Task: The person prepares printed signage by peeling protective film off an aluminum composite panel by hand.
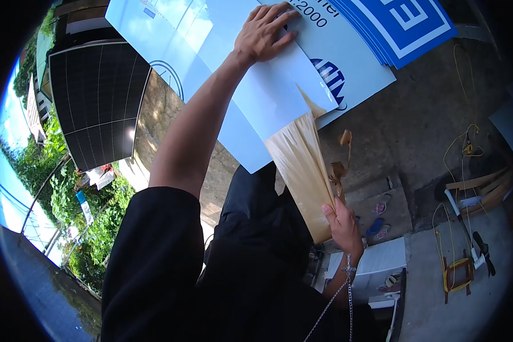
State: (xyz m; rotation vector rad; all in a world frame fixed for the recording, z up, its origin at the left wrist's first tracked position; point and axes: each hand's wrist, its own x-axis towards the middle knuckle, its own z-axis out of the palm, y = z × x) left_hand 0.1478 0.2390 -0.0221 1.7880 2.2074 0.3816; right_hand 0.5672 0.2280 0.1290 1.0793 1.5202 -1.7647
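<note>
My left hand [266, 34] lies with spread fingers on a pale, glossy sheet [279, 85] near the top of the view. Beneath that sheet is a light blue printed board [359, 74] with dark lettering and a round logo. Closed around the lower end of a wrinkled tan film [296, 165] is my right hand [343, 223], below and right of the board. The film stretches from the sheet's lower edge down to that hand. Torn brown strips [339, 171] hang beside it. A chain bracelet circles my right wrist.
Blue panels with white lettering [404, 25] are stacked at the upper right. A dark solar panel [100, 102] stands at the left, near green plants [57, 182]. Slippers [375, 227] lie on the concrete at the lower right, with yellow cord on a frame [459, 273] farther right.
</note>
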